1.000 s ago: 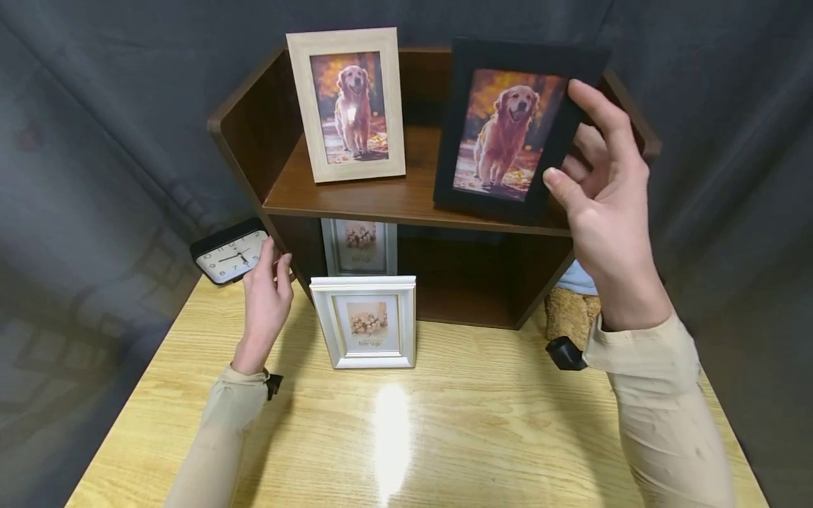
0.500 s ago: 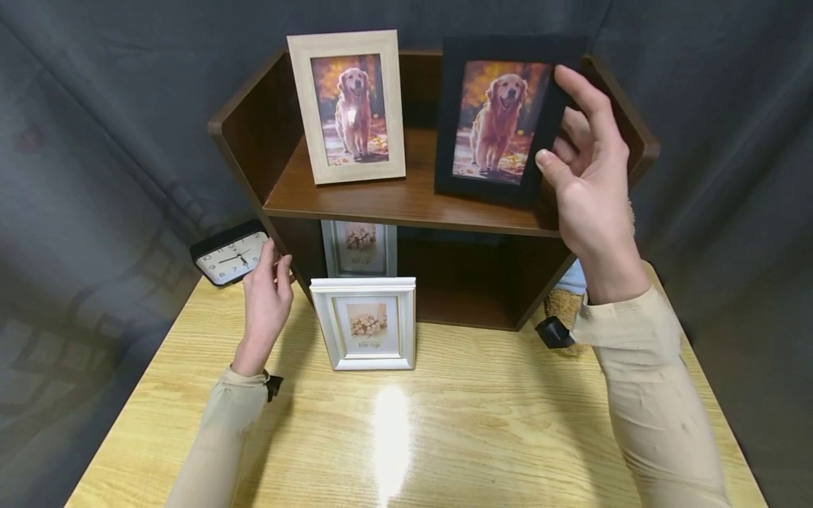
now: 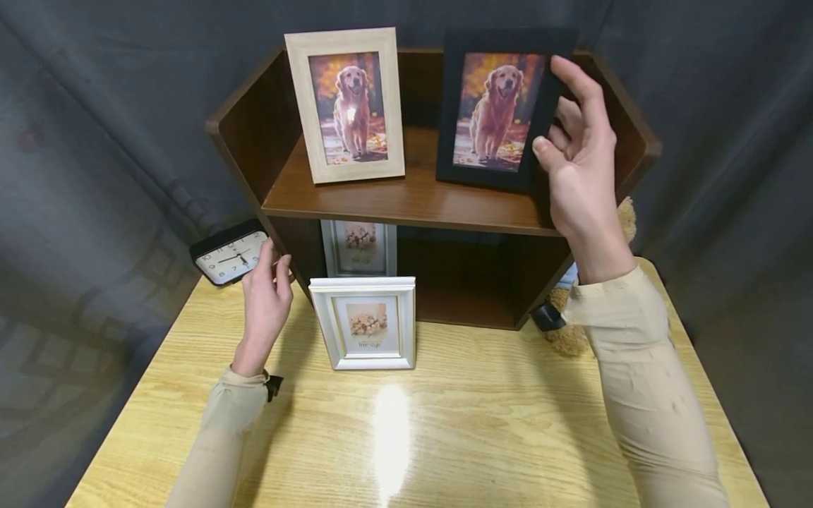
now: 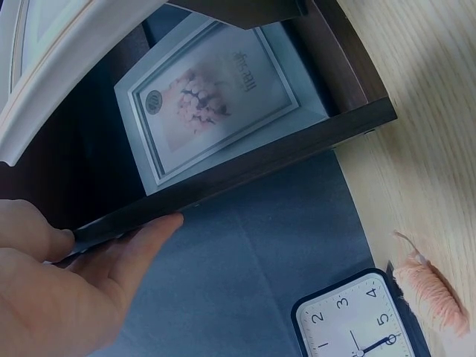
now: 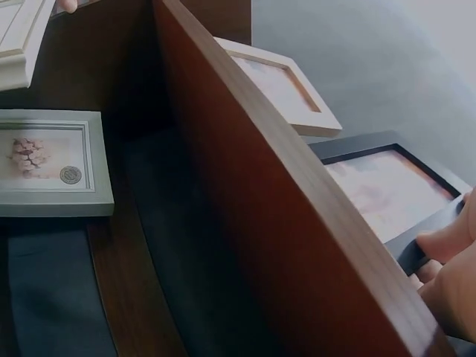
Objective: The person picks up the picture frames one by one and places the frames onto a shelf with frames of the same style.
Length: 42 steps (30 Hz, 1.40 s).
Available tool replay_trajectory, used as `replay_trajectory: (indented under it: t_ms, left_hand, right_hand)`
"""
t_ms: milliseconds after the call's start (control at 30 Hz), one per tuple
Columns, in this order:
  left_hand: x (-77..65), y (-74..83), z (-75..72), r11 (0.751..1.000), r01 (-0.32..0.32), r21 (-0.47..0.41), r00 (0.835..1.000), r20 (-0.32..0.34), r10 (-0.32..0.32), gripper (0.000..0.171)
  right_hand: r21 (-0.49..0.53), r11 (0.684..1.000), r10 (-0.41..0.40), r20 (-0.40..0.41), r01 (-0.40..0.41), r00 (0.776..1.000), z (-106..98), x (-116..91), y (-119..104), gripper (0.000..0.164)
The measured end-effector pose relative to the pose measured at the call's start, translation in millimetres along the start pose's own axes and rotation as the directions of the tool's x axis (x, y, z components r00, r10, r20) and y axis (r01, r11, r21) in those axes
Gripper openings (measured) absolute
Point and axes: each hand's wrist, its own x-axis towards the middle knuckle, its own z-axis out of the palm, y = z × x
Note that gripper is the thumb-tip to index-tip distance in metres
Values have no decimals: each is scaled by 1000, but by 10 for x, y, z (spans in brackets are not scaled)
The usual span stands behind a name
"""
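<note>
My right hand (image 3: 581, 162) pinches the right edge of a black picture frame (image 3: 498, 113) with a dog photo, thumb on its front. The frame stands upright on the right of the top board of a dark brown wooden shelf (image 3: 419, 155). In the right wrist view, thumb and fingers (image 5: 450, 245) hold that black frame's edge. My left hand (image 3: 267, 303) holds the front edge of the shelf's left side panel; in the left wrist view, its thumb and fingers (image 4: 149, 242) lie on either side of that panel. A cream picture frame (image 3: 349, 113) stands at the top board's left.
A white picture frame (image 3: 365, 324) stands on the wooden table (image 3: 476, 423) before the shelf. Another grey-white frame (image 3: 362, 247) is in the lower compartment. A black-rimmed clock (image 3: 231, 257) and a pink fluffy item (image 4: 431, 290) lie left; a brown plush toy (image 3: 568, 339) sits right.
My right hand has moved the black frame back and slightly left on the top board, so it sits farther from the front edge. The left hand has stayed in place.
</note>
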Motion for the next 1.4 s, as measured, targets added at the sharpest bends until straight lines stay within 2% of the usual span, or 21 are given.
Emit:
replay_trajectory:
  t_ms: [167, 400, 600, 833, 1200, 1400]
  left_hand:
    - [1, 9, -8, 1000, 6, -6, 1000, 0, -6, 21]
    - [-3, 16, -16, 1000, 10, -11, 1000, 2, -10, 20]
    - [-6, 17, -18, 1000, 11, -8, 1000, -5, -11, 20]
    - [-3, 15, -3, 1000, 9, -11, 1000, -10, -9, 22]
    - [9, -12, 12, 1000, 15, -21, 1000, 0, -15, 23]
    - [11, -24, 10, 999, 14, -35, 1000, 6, -14, 25]
  right_hand:
    - [14, 1000, 22, 5, -23, 1000, 10, 32, 28, 66]
    - [119, 991, 59, 34, -63, 998, 7, 24, 62, 66]
    - [120, 990, 73, 58, -79, 996, 6, 31, 61, 65]
    - [178, 980, 81, 74, -93, 994, -4, 22, 62, 60]
    - [126, 987, 89, 91, -100, 992, -4, -19, 27, 60]
    - [50, 994, 97, 57, -100, 994, 14, -49, -10, 57]
